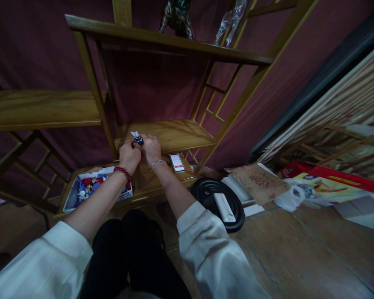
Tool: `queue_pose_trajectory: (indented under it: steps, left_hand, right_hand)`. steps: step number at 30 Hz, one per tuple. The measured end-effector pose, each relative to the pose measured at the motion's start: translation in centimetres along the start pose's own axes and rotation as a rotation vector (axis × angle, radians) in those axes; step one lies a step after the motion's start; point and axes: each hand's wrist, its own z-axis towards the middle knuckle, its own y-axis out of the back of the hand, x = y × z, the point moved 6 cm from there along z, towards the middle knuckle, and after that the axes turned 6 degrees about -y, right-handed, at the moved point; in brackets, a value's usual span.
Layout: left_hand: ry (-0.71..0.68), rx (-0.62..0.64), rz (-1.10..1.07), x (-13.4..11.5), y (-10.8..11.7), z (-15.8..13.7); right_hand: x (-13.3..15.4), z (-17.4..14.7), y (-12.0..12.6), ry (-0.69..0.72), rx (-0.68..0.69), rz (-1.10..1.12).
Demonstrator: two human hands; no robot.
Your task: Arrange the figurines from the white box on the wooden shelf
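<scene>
Both hands meet over the wooden shelf unit, around a small figurine [138, 139] with a dark body and a white and red top. My left hand [129, 154] is closed, its fingertips pinching the figurine from the left; a red bead bracelet circles that wrist. From the other side my right hand [151, 147] grips it with bent fingers, partly hiding it. Below my left forearm, an open white box [71, 194] holds several small coloured figures [87, 185]. A phone [177, 162] with a lit white screen lies right of my right wrist.
A wooden shelf board [174, 132] lies behind my hands, with an upper shelf [162, 38] carrying a dark statue [177, 18] and a clear one [231, 23]. On the tiled floor are a black round object [202, 193], a long white box [224, 207] and a plastic bag [289, 198].
</scene>
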Motion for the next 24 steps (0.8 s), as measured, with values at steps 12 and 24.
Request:
queue_pose_trajectory:
  steps: [12, 24]
  left_hand:
    - [-0.009, -0.007, -0.011, -0.6, -0.2, 0.3]
    - [0.008, -0.040, -0.017, -1.0, -1.0, 1.4]
  right_hand:
    - [-0.7, 1.1, 0.0, 0.012, -0.010, -0.043]
    - [-1.8, 3.1, -0.1, -0.100, 0.094, 0.013]
